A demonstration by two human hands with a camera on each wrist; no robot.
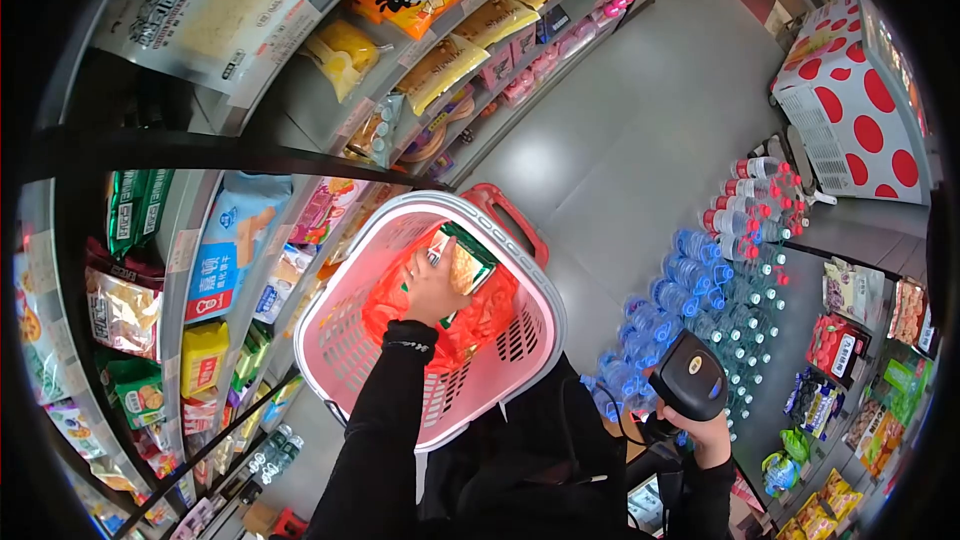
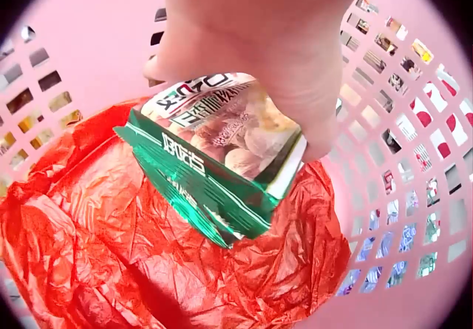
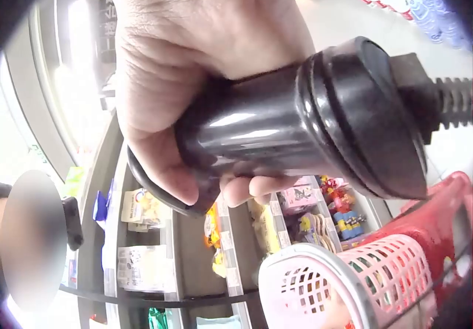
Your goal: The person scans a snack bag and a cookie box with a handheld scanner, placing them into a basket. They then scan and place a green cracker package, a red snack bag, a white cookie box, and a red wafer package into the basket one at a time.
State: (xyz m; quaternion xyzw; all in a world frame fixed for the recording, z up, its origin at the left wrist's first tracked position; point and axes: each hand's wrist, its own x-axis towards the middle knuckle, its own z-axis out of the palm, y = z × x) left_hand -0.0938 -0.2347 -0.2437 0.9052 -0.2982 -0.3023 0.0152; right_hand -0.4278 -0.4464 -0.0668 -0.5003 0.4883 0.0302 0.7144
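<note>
L hand (image 1: pixel 432 290) grips green snack pack (image 1: pixel 462 262), held inside pink basket (image 1: pixel 345 355) just above red plastic bag (image 1: pixel 480 320). R hand (image 1: pixel 705 430) curled round black scanner (image 1: pixel 688 376) handle, near water bottles (image 1: pixel 735 270).

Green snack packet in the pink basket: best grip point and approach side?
Grip its upper end, from above through the open top of the pink basket; the walls close off the sides. The green snack packet hangs tilted, lower corner over the red plastic bag. The left hand holds it that way, fingers curled round the top.
</note>
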